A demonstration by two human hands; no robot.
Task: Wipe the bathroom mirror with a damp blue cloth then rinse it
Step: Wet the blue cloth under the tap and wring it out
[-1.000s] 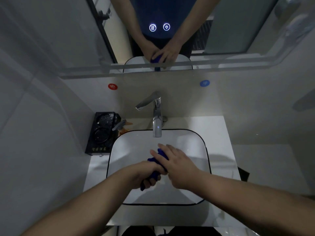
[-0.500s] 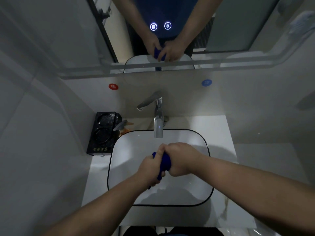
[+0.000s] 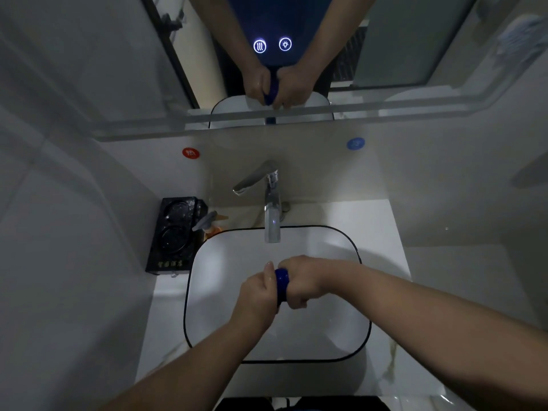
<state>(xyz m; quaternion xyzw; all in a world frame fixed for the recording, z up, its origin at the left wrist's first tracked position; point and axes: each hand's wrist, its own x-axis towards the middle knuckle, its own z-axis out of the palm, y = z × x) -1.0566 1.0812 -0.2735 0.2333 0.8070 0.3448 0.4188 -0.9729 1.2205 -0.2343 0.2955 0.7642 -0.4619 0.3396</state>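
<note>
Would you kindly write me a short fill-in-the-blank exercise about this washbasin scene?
1. Both hands, left hand and right hand, grip a bunched cloth coloured ____.
2. The cloth is held over the white ____.
3. The faucet stands behind the basin, and its handle points toward the ____ sticker.
4. The black tray sits to the basin's ____.

Missing words: blue; basin; red; left

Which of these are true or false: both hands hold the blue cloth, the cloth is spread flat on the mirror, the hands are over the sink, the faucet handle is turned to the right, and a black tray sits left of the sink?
1. Both hands hold the blue cloth. True: left hand and right hand grip it.
2. The cloth is spread flat on the mirror. False: it is bunched between the hands.
3. The hands are over the sink. True.
4. The faucet handle is turned right. False: it points left.
5. A black tray sits left of the sink. True.
</note>
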